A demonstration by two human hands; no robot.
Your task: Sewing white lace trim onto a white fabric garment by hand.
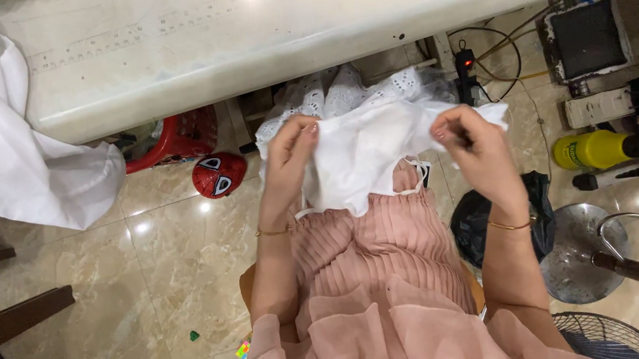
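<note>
Overhead, both hands hold a white cloth [357, 163] above the lap. The left hand [289, 149] has its fingers curled shut on the cloth's left edge, thumb pressed over the fold; the right hand [470, 141] pinches the upper right edge between thumb and bent fingers. Between them the cloth hangs slack, its eyelet lace trim [339, 92] falling away toward the table (the lace sits behind the hands, not in them). Below lies a pink pleated dress [387, 280] with a thin white strap looping out over it near the cloth's lower hem. Each wrist wears a thin gold bangle [510, 226].

As for packages and labels, a yellow spray bottle [595, 150] with a small green label lies on its side on the floor at the right, just beside a black trigger part. Above it rests a pale flat box [597, 106], and further up a dark square device [587, 37] with a grey frame. A black power strip [465, 70] with a red light lies under the table's edge.

A long white table [195, 39] fills the top, ruler marks running along it, with white fabric [18, 146] draped off its left end. Beneath it stand a red basket [182, 135] and a red mask [218, 174] on the marble floor. A black bag [480, 219] sits behind the right forearm, partly hidden by it. A fan base [577, 254] and fan grille [612, 345] lie at the right.
</note>
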